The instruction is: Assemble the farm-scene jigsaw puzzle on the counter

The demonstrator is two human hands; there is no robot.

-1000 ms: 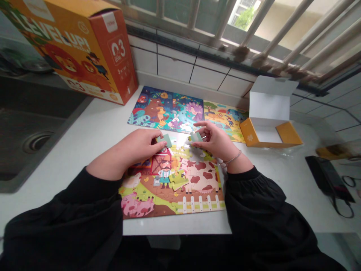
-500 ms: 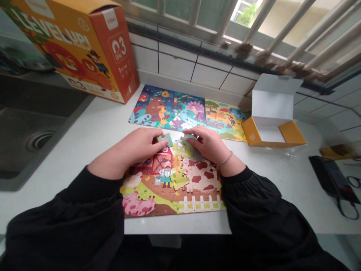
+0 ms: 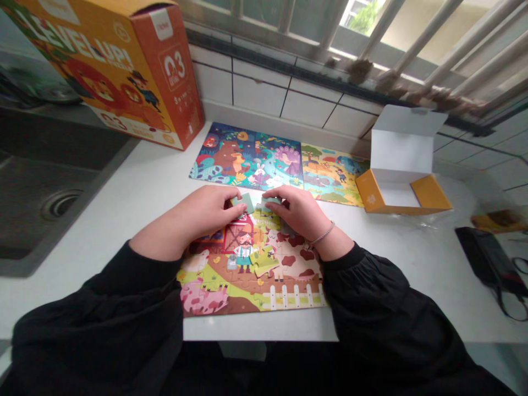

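A farm jigsaw puzzle (image 3: pixel 241 283) with a farmer, a cow and a pig lies on the counter before me. At its top edge my left hand (image 3: pixel 212 212) pinches a pale green puzzle piece (image 3: pixel 247 203), tilted over the barn roof. Facing it, my right hand (image 3: pixel 299 212) grips a second pale piece (image 3: pixel 264 204) between thumb and fingers, close to the puzzle's upper middle. A loose yellow-green piece (image 3: pixel 264 260) rests on top of the picture, between farmer and cow. Both forearms cover the puzzle's upper sides.
Behind are a blue forest puzzle (image 3: pixel 251 157) and a yellow savanna puzzle (image 3: pixel 330 170). An open orange box (image 3: pixel 402 209) stands at right, a large puzzle box (image 3: pixel 165 77) at back left. There is a sink (image 3: pixel 61 220) at left and a black case (image 3: pixel 489 269) at far right.
My right hand has shifted slightly left with its piece, nearer the left hand's piece. The left hand keeps almost the same place and grip.
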